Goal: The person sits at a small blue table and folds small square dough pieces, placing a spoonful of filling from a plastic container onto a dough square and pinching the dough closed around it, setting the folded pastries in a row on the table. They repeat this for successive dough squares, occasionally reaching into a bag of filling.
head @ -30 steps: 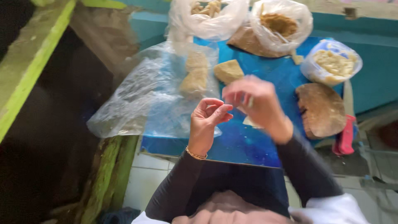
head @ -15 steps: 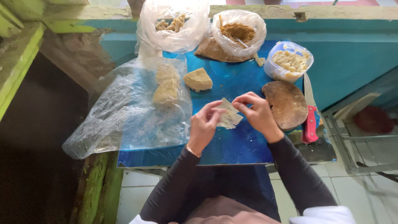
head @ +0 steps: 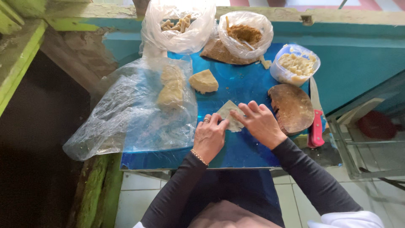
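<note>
Fingertips of both hands pressed flat on a thin pale dough sheet (head: 230,115), pinning it against the blue tabletop (head: 249,152). Left hand (head: 209,136) at the sheet's lower left edge, fingers curled a bit, ring and bracelet showing. Right hand (head: 260,123) spread open over the right side, not gripping anything, just pushing down. Sheet looks partly folded into a rough triangle, middle of the table, touching both hands. Can't tell if any filling is inside yet.

Further out: a wedge of dough (head: 203,81) just above, more lumps under a big clear plastic sheet (head: 126,118) to the left. Up top, a bag of short fried-looking sticks (head: 179,25), a bag of brown crumbly stuff (head: 246,33), a small tub of pale mash (head: 295,65). Round wooden board (head: 292,107) and red-handled knife (head: 315,126) off to the right.

Seems early going, honestly. One piece being shaped, no finished ones in sight, plenty of dough left.
</note>
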A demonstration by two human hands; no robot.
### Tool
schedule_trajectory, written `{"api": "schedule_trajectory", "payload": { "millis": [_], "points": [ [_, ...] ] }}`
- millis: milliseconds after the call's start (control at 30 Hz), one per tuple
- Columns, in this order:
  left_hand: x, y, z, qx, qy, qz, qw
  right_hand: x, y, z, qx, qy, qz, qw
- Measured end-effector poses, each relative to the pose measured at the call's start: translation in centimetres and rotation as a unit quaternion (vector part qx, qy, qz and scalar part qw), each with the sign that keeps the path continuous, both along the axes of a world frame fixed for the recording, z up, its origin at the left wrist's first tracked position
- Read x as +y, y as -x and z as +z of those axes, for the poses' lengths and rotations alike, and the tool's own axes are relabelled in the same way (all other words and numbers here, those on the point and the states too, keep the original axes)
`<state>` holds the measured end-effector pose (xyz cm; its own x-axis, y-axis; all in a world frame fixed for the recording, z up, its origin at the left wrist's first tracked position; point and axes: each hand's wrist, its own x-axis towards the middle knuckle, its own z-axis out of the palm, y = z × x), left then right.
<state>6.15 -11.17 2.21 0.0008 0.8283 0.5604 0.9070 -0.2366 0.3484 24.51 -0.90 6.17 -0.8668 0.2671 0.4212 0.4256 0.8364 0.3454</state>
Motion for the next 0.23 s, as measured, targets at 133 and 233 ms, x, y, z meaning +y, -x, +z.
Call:
{"api": "schedule_trajectory", "payload": {
  "millis": [133,233],
  "points": [
    [0.1,0.0,0.2,0.011,-0.005,0.0,1.0,1.9,-0.1,0.1,-0.054,-0.074,0.019,0.996],
    [-0.1,-0.1,-0.4,0.009,-0.014,-0.004,1.0,4.2,0.1,-1.0,0.001,0.055,0.003,0.998]
  ]
}}
